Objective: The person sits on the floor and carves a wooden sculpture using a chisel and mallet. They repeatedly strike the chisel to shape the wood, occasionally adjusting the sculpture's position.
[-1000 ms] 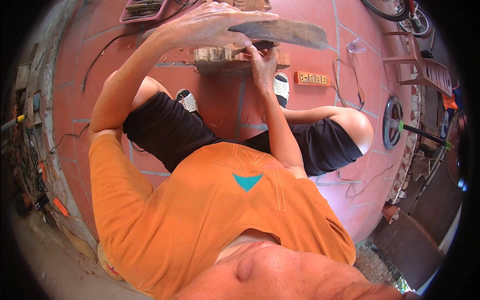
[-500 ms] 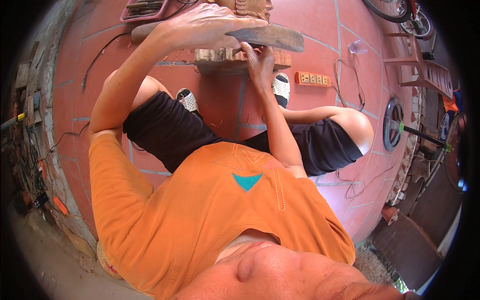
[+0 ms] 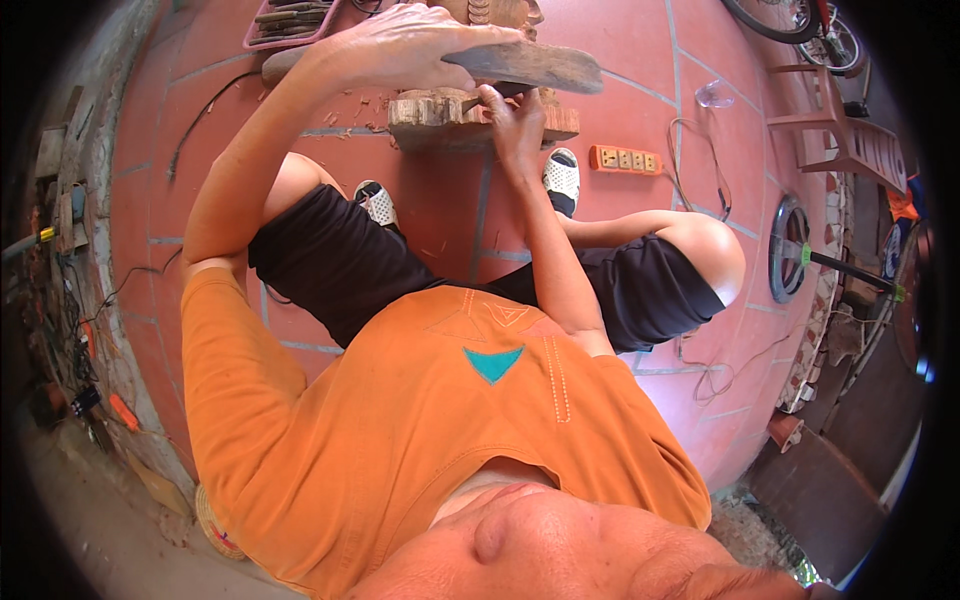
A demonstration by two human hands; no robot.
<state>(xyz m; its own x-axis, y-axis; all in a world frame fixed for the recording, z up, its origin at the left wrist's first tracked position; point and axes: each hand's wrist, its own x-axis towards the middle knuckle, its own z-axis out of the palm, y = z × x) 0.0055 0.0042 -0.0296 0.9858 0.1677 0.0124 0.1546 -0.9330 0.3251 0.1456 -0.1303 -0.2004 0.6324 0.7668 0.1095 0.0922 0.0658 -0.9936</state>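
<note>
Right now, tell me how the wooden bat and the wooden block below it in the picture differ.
The wooden bat is long and slim with a rounded end; the wooden block is thick and chunky. The bat is greyish brown, while the block looks paler and more tan. The bat is held in the left hand; the block is not in that hand's grip. Both look like wood.

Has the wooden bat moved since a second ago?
Yes, left: the wooden bat had its tip about in line with the right end of the power strip; now the tip is nearer the left end.
</note>
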